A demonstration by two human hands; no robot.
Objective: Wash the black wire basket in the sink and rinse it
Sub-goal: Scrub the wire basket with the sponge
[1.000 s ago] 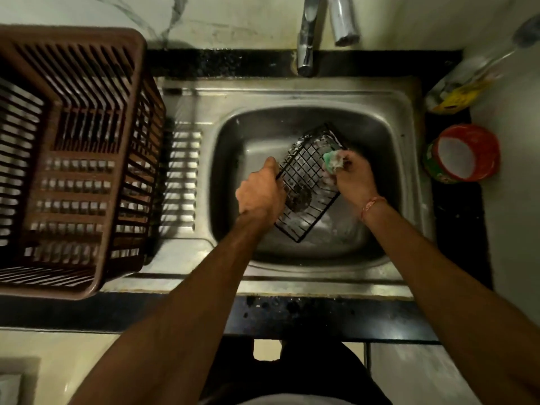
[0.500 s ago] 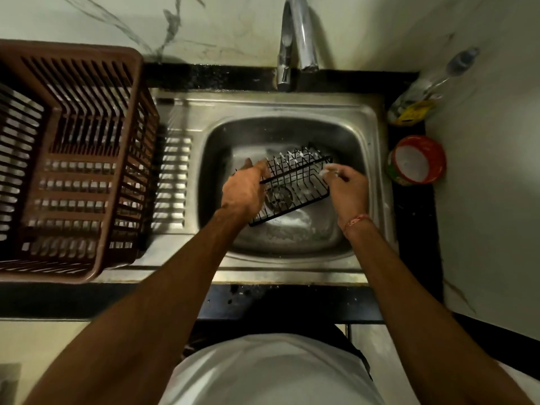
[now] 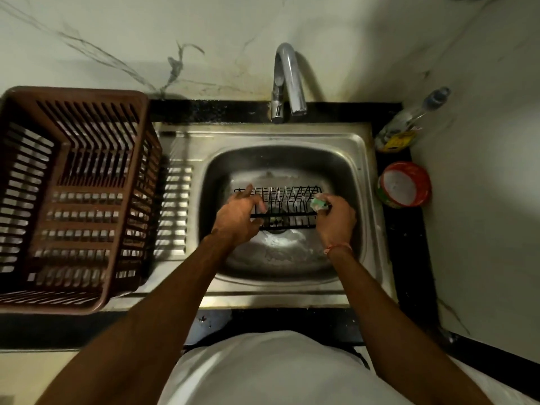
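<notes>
Black wire basket [image 3: 287, 207] in sink [image 3: 362, 182] bowl, over the drain, long side left to right. Left hand [image 3: 238, 216] grips its left end, fingers curled over the rim. Right hand [image 3: 336, 219] pinches a green sponge [image 3: 318, 203] against the right end. Brown crate [image 3: 73, 197] on the left drainboard; red tub [image 3: 404, 185] on the tabletop, right of the sink rim. Tap [image 3: 287, 83] at far edge.

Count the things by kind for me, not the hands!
Baskets: 2, the black wire basket and the brown crate
Scrub sponges: 1
Taps: 1
Bottles: 1
Red tubs: 1
Total: 6
</notes>
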